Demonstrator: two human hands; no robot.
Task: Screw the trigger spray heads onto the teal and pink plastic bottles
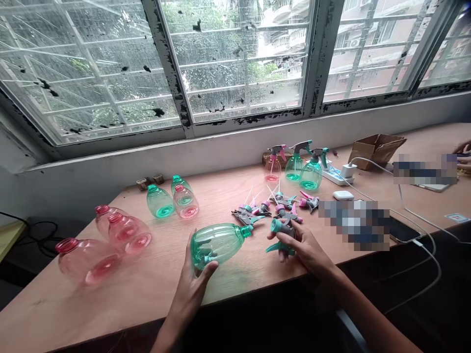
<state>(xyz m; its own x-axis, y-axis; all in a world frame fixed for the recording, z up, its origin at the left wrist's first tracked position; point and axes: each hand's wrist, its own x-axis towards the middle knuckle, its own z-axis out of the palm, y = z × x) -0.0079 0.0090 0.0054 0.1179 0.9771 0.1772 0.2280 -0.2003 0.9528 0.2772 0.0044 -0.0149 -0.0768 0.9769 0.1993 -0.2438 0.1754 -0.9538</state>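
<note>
My left hand [196, 282] grips the base of a green plastic bottle [219, 241], held on its side just above the table with its open neck pointing right. My right hand [300, 245] is closed on a teal and grey spray trigger head [281, 234], a short way right of the bottle's neck. A pile of loose pink and teal trigger heads [272, 206] lies on the table just beyond both hands.
Empty pink bottles [123, 233] and small green and pink bottles [172, 200] lie at the left on the wooden table [154, 289]. Three assembled spray bottles [298, 166], a power strip [336, 175], cables, a phone and a cardboard box [377, 149] sit to the right. Another person's hand [463, 154] shows far right.
</note>
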